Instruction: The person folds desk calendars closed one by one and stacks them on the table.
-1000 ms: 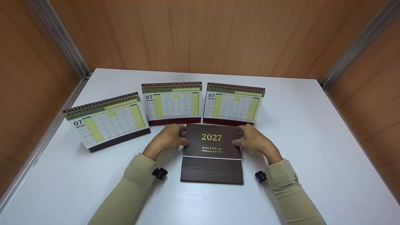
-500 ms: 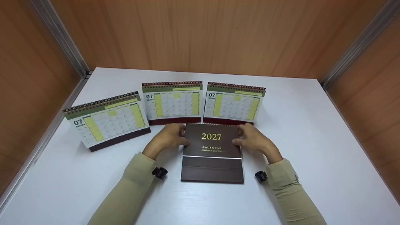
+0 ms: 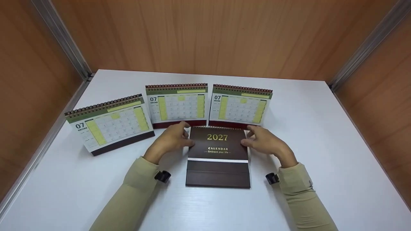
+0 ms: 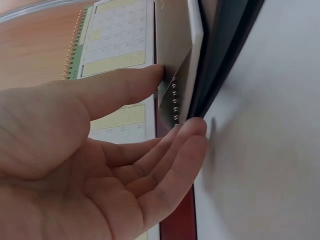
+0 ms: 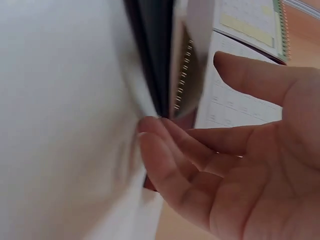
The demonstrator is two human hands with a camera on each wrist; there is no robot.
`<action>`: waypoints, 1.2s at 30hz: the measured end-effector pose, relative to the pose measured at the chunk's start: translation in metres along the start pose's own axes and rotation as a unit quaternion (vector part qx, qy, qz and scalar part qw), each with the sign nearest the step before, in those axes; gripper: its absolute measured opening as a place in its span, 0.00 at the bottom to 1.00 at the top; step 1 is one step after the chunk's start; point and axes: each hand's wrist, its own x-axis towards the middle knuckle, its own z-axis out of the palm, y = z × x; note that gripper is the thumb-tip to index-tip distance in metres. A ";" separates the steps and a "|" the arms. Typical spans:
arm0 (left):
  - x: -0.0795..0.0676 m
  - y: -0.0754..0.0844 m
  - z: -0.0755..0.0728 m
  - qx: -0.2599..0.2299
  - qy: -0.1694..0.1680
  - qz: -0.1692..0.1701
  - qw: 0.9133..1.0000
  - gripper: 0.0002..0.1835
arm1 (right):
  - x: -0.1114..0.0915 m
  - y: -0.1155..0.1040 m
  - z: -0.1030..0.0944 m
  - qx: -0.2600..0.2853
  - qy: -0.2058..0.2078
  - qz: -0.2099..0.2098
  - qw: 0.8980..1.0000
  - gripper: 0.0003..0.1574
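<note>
A dark brown desk calendar [image 3: 219,144] with gold "2027" lettering stands at the middle of the table, its spiral edge toward the back. At its left edge is my left hand [image 3: 170,138], the thumb right at the cover and the other fingertips at the spiral-side corner in the left wrist view. My right hand [image 3: 265,141] is at the right edge. In the right wrist view its thumb [image 5: 240,70] stands apart from the cover, while its loosely bent fingertips lie close by the lower corner. A white strip shows below the cover.
Behind stand two calendars with red bases, one left of centre [image 3: 179,107] and one right [image 3: 240,106], both turned to month 07. Another, dark-based calendar [image 3: 110,126] stands angled at the left. Wood panels [image 3: 208,38] enclose the white table [image 3: 308,128].
Both hands have loosened and moved slightly outward from the brown calendar, index fingers coming away from its sides. Its cover has shifted a little up, and the white strip below it looks wider.
</note>
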 end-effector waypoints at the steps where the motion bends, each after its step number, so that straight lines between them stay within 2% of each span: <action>1: -0.001 0.001 -0.002 -0.001 0.007 0.002 1.000 0.36 | -0.002 -0.002 -0.002 0.002 0.001 -0.002 1.000 0.46; 3: -0.002 0.004 -0.004 -0.001 0.025 0.012 1.000 0.34 | -0.007 -0.004 -0.007 0.007 0.009 -0.008 1.000 0.46; 8: 0.000 0.012 -0.004 0.039 0.075 0.062 0.995 0.30 | -0.015 -0.010 -0.013 -0.001 0.038 -0.037 0.999 0.43; 13: -0.001 0.018 0.000 0.093 0.107 0.104 0.984 0.27 | -0.016 -0.019 -0.011 -0.048 0.087 -0.060 0.993 0.41; 18: -0.004 0.019 0.003 0.138 0.133 0.123 0.974 0.25 | -0.014 -0.032 -0.005 -0.103 0.138 -0.082 0.982 0.39; 24: -0.003 0.022 0.013 0.180 0.167 0.146 0.958 0.26 | -0.012 -0.043 0.003 -0.138 0.163 -0.091 0.973 0.43; 29: -0.004 0.025 0.022 0.229 0.175 0.159 0.944 0.31 | -0.008 -0.049 0.013 -0.173 0.154 -0.094 0.968 0.47; 33: -0.005 0.025 0.031 0.272 0.168 0.166 0.933 0.35 | -0.007 -0.050 0.023 -0.194 0.152 -0.099 0.964 0.49; 36: -0.005 0.024 0.038 0.291 0.158 0.165 0.929 0.37 | -0.006 -0.048 0.031 -0.207 0.153 -0.098 0.961 0.50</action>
